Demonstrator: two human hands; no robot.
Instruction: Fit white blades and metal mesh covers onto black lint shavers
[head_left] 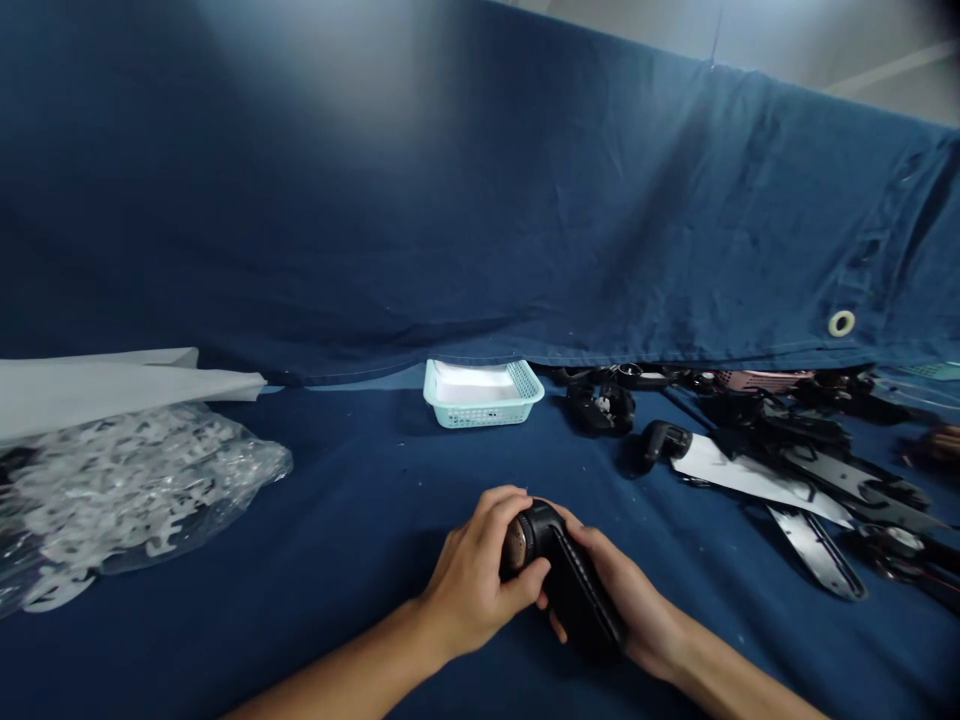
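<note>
Both my hands hold one black plastic part (571, 580) low in the middle of the view, just above the blue cloth. My left hand (472, 580) wraps its round end, where a brownish disc shows between the fingers. My right hand (630, 600) supports the long flat body from below and behind. The part slants from upper left to lower right.
A pale green mesh basket (525, 385) stands at the back centre. A clear bag of white pieces (127, 490) lies at the left under a white sheet (97, 385). Several black parts and blades (810, 480) crowd the right. A blue cloth curtain (480, 200) hangs behind.
</note>
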